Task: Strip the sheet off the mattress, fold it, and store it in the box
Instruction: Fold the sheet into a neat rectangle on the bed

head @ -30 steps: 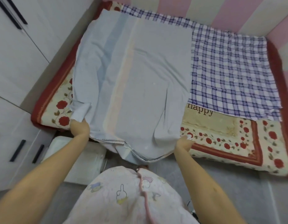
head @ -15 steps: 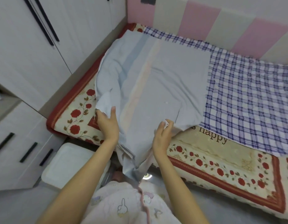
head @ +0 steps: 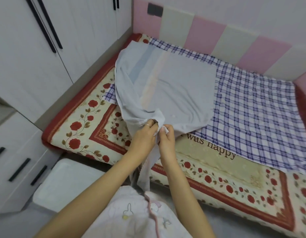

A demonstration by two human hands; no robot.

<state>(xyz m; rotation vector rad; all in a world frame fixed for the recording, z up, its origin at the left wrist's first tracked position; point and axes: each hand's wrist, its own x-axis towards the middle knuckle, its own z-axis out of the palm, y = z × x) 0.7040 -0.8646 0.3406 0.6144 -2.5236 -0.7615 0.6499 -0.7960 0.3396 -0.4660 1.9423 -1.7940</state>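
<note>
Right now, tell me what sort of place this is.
Most likely a bedroom: a rose-patterned mattress lies against pink and cream padded wall panels, with tall white wardrobe doors beside it.

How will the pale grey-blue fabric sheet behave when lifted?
Probably floppy: the pale grey-blue fabric sheet bunches where the left hand and right hand pinch it, and a tail hangs limp below. Likely light: a pinch alone raises its edge. It might drag the blue checked cloth beneath along.
</note>
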